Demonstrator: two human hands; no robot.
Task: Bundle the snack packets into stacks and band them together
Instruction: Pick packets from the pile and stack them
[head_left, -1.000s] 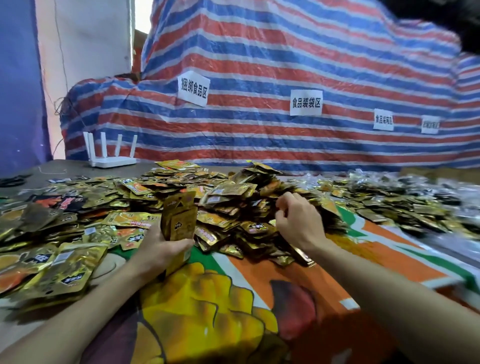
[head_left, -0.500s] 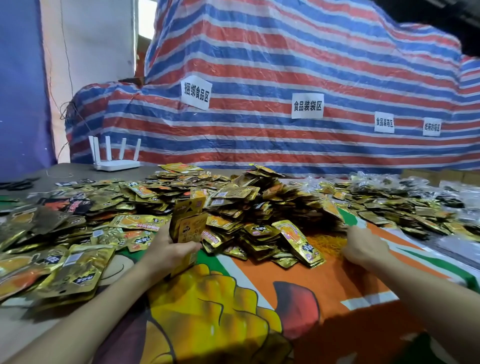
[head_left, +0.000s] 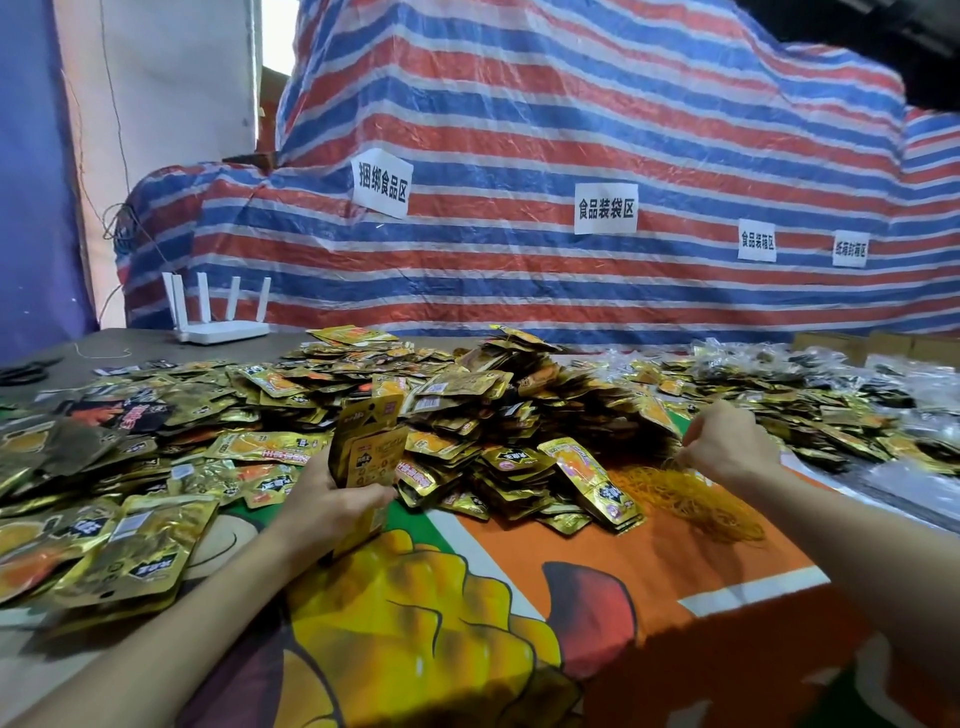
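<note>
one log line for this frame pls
phase: fetching band | left hand: holds packet stack | right hand: pinches rubber bands beside packet pile | stack banded: not yet

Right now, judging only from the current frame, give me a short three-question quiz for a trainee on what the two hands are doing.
1. True or false: the left hand holds a stack of packets upright.
2. The right hand, at the rubber bands, has its fingers: A) spread flat, B) curled, C) out of view.
3. What white device stands at the far left of the table?

Key: 1 true; 2 B; 3 the router.
</note>
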